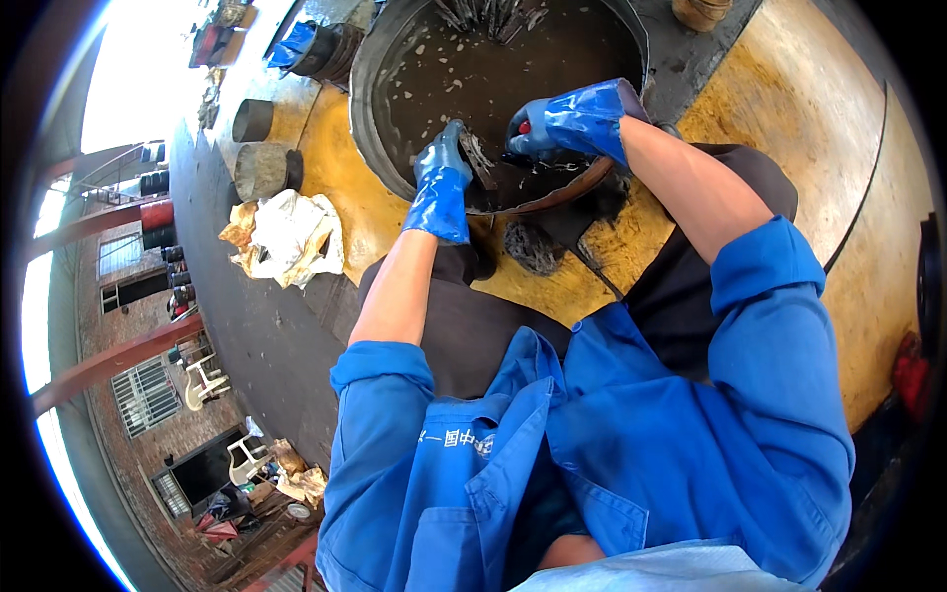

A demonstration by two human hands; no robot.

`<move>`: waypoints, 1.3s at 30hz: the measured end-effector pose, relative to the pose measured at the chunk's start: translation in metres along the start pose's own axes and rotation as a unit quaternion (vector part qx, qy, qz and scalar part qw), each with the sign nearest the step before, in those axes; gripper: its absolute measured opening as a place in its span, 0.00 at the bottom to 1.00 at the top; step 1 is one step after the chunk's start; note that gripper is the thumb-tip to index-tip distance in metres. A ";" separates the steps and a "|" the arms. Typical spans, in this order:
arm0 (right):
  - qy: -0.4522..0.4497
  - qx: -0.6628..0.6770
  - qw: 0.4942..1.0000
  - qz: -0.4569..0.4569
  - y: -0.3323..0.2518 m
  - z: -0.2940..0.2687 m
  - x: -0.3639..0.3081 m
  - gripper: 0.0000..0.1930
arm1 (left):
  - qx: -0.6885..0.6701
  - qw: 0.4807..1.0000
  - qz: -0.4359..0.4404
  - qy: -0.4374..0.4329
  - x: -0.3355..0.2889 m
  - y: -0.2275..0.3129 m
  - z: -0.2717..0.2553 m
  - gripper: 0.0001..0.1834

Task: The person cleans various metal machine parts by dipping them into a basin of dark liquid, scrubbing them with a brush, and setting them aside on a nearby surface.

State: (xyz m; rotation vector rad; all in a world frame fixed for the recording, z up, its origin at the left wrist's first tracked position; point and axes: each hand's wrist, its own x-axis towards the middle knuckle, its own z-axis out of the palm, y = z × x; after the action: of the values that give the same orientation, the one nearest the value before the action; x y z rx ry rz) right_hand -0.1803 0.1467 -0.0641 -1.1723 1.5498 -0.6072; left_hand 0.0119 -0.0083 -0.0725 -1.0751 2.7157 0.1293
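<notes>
A large round metal tub (361, 109) of murky brown liquid with pale flecks floating in it stands before me. Over its near part my left hand (444, 163), in a blue rubber glove, is closed on a bundle of thin dark strips (479, 161). My right hand (538, 130), gloved likewise, is closed a short way to the right, low over the liquid. A small red spot (524, 127) shows at its fingers; the rest of what it grips is hidden. More dark strips (493, 16) lie heaped at the tub's far side.
Left of the tub are a crumpled white cloth or bag (296, 237), short metal cylinders (260, 171) and a dark container (321, 51) with blue material. A grey fibrous clump (534, 247) lies by the near rim, on yellow-stained boards (779, 89). A brown pot (702, 12) stands far right.
</notes>
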 end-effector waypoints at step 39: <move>0.232 0.191 0.952 0.062 -0.014 -0.020 0.020 0.21 | -0.676 0.710 -0.126 -0.148 0.016 0.010 0.000 0.29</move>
State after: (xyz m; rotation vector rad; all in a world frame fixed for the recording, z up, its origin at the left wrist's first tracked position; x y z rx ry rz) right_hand -0.1929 0.1191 -0.0546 -0.6586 1.7735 -1.0999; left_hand -0.0058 -0.0118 -0.0765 -1.4171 1.8034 2.2266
